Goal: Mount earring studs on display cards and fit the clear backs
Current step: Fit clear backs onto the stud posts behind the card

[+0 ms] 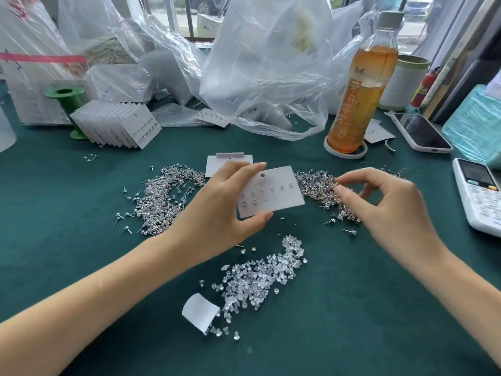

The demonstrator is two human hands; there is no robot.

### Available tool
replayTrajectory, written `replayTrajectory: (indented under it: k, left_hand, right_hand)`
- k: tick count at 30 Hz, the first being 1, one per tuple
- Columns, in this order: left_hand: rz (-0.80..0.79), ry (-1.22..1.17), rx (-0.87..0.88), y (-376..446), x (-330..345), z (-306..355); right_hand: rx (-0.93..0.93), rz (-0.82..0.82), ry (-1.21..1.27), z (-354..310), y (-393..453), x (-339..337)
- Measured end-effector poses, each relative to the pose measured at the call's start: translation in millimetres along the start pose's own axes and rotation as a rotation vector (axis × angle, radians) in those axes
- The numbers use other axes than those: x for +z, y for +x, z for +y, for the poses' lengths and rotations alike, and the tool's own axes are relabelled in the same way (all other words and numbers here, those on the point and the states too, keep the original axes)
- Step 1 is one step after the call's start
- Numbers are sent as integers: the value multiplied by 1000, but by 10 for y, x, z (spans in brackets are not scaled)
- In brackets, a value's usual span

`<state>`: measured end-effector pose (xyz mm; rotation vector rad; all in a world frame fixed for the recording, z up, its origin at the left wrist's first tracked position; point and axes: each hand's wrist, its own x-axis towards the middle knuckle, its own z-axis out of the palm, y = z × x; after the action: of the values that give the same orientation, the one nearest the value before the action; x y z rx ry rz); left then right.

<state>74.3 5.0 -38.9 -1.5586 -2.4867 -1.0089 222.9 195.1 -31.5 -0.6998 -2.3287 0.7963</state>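
My left hand [222, 210] holds a white display card [271, 191] by its left edge, thumb below and fingers above; several studs sit in the card's left holes. My right hand [385, 202] hovers over the right pile of earring studs [322, 191], thumb and forefinger pinched together; whether a stud is between them is too small to tell. A second stud pile [165, 194] lies to the left. Clear backs [260, 278] are heaped near the front, beside a curled white paper [199, 312]. Another blank card [217, 164] lies behind my left hand.
A fanned stack of finished cards [119, 126] leans at the back left by a green spool [65, 96]. Plastic bags [265, 66] crowd the back. A tea bottle [360, 85], a phone [420, 132] and a white calculator [479, 194] stand on the right of the green cloth [352, 321].
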Motion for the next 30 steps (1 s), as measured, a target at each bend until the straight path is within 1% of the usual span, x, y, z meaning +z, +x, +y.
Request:
replayTrajectory:
  k: [1, 4, 6, 12, 21, 24, 28, 30]
  left_hand:
    - [1, 7, -9, 3, 2, -12]
    - [-23, 5, -9, -2, 14, -23]
    - [-38, -2, -2, -8, 18, -19]
    - [-46, -21, 2, -14, 9, 2]
    - [-120, -27, -8, -45, 29, 37]
    - [-123, -37, -10, -52, 30, 42]
    - [-145, -67, 6, -53, 44, 54]
    - [-157, -86, 20, -61, 54, 70]
  right_hand:
    - [-43, -1, -115, 56, 21, -9]
    - [-131, -93, -213, 156, 17, 64]
    - [-187, -100, -302, 165, -4, 118]
    - [-164, -84, -354, 143, -10, 139]
    - [-53, -118, -261, 143, 76, 176]
    - [-97, -101, -221, 108, 63, 149]
    - [-167, -1, -46, -38, -29, 41]
    - [-242, 22, 1, -131, -123, 49]
